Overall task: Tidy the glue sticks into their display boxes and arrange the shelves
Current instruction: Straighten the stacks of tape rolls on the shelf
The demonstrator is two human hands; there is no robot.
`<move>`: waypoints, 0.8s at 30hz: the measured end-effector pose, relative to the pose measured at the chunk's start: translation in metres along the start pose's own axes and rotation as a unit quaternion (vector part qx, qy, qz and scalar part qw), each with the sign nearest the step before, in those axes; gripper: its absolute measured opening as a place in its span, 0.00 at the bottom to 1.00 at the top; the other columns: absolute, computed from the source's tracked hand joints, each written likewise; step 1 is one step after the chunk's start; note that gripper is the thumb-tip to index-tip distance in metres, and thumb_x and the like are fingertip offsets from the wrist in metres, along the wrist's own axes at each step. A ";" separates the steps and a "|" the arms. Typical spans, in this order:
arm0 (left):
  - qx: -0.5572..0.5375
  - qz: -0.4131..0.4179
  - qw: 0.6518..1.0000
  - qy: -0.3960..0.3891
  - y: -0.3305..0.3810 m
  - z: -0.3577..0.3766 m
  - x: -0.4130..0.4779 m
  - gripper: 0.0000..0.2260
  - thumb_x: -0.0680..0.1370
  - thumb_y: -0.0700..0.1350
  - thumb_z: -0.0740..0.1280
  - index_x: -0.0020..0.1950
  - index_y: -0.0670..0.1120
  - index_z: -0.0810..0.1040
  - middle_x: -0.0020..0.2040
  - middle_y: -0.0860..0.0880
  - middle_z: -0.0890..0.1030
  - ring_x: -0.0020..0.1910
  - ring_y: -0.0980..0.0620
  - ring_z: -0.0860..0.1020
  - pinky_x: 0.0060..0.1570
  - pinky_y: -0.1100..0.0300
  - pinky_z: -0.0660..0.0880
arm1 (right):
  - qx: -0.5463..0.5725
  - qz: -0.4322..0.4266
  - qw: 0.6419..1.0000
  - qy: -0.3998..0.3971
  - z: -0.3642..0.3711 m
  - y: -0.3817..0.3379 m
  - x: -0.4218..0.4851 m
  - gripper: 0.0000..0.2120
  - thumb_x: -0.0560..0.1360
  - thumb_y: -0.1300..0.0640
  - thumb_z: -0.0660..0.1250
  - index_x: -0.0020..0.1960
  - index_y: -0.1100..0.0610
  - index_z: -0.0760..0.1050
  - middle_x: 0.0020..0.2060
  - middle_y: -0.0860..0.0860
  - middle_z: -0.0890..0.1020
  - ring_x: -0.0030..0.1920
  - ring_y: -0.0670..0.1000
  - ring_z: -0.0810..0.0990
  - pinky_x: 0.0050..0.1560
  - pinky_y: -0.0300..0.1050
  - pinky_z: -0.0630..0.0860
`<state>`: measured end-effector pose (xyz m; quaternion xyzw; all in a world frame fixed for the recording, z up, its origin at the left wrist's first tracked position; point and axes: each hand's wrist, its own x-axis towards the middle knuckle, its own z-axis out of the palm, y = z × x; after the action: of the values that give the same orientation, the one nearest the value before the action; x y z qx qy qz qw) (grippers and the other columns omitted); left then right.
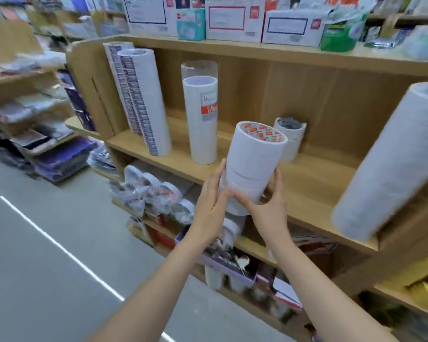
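A stack of white tape rolls with a red-printed core on top tilts to the right in front of the wooden shelf. My left hand lies flat against its left side with straight fingers. My right hand grips the lower part of the stack, thumb in front and fingers behind. No glue sticks or display boxes can be made out.
On the shelf stand a tall wrapped tape column, two leaning label-striped columns, a short tape stack and a large blurred roll column at right. Boxes sit on top. Bagged tape rolls fill the shelf below.
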<state>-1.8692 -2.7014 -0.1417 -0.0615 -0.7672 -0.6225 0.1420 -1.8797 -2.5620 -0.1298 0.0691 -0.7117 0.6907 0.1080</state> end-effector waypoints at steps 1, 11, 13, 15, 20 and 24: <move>-0.014 -0.003 1.000 -0.022 -0.006 -0.005 0.012 0.24 0.81 0.51 0.58 0.78 0.57 0.60 0.75 0.59 0.66 0.74 0.60 0.63 0.74 0.46 0.62 | 0.000 0.008 1.000 0.009 0.004 0.003 0.009 0.50 0.63 0.52 0.81 0.76 0.40 0.56 0.65 0.39 0.73 0.63 0.33 0.72 0.57 0.28 0.73; -0.057 -0.006 0.993 -0.107 -0.056 0.011 0.107 0.22 0.83 0.44 0.55 0.78 0.50 0.60 0.75 0.56 0.67 0.74 0.58 0.65 0.72 0.56 0.63 | -0.052 0.009 0.998 0.034 0.004 0.055 0.096 0.51 0.65 0.61 0.80 0.77 0.43 0.55 0.73 0.41 0.67 0.72 0.42 0.67 0.70 0.57 0.69; -0.056 -0.008 0.993 -0.104 -0.062 0.018 0.121 0.21 0.83 0.44 0.55 0.76 0.53 0.61 0.74 0.57 0.68 0.73 0.58 0.66 0.71 0.56 0.64 | -0.050 0.009 0.998 0.040 0.002 0.065 0.113 0.51 0.64 0.65 0.80 0.77 0.44 0.55 0.74 0.42 0.65 0.72 0.43 0.66 0.71 0.57 0.68; -0.055 -0.016 0.993 -0.102 -0.066 0.025 0.133 0.20 0.83 0.45 0.55 0.75 0.56 0.61 0.74 0.58 0.68 0.73 0.59 0.66 0.71 0.59 0.64 | -0.053 0.011 0.997 0.047 0.001 0.074 0.127 0.51 0.63 0.65 0.80 0.76 0.42 0.56 0.74 0.43 0.66 0.72 0.43 0.67 0.71 0.56 0.68; -0.053 -0.022 0.993 -0.104 -0.083 0.038 0.151 0.20 0.83 0.44 0.56 0.75 0.53 0.59 0.74 0.55 0.67 0.74 0.56 0.66 0.72 0.57 0.64 | -0.057 0.004 0.998 0.038 -0.006 0.097 0.150 0.51 0.63 0.63 0.81 0.77 0.45 0.56 0.74 0.44 0.66 0.74 0.45 0.65 0.72 0.58 0.66; -0.072 -0.024 0.991 -0.111 -0.091 0.042 0.156 0.21 0.82 0.43 0.57 0.75 0.52 0.60 0.74 0.53 0.67 0.73 0.55 0.67 0.71 0.58 0.65 | -0.050 0.003 0.998 0.036 -0.008 0.107 0.155 0.52 0.62 0.56 0.80 0.78 0.50 0.55 0.75 0.44 0.64 0.75 0.46 0.64 0.72 0.60 0.65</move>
<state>-2.0485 -2.6927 -0.1889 -0.1220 -0.7329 -0.6684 0.0361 -2.0560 -2.5423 -0.1950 0.0367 -0.7416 0.6562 0.1344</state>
